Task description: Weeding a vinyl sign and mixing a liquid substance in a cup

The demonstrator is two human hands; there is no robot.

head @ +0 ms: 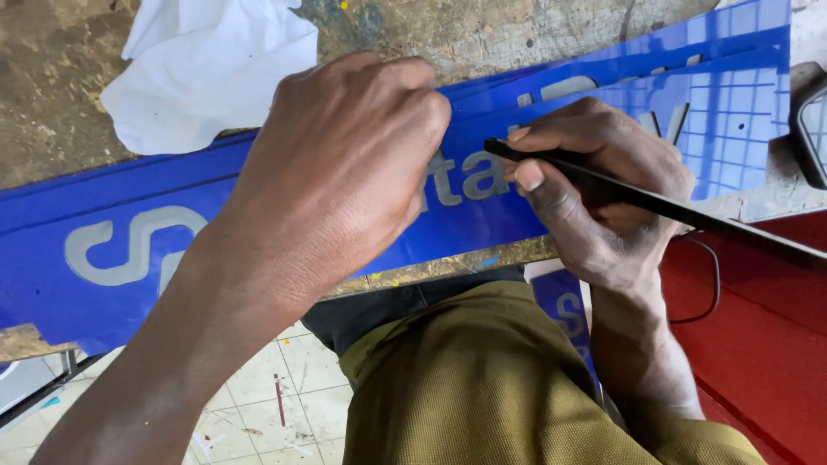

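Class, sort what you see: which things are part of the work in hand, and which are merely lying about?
In use: left hand pressing the blue sign panel; right hand gripping a thin black tool.
Lying about: white cloth, red panel, worn workbench.

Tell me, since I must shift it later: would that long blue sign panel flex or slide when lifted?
The blue sign panel looks thin and long, overhanging the workbench, so it would probably bow. Its glossy face suggests a slippery grip.

Glossy blue plastic sign (258,215) (rough worn wooden bench (482,34))
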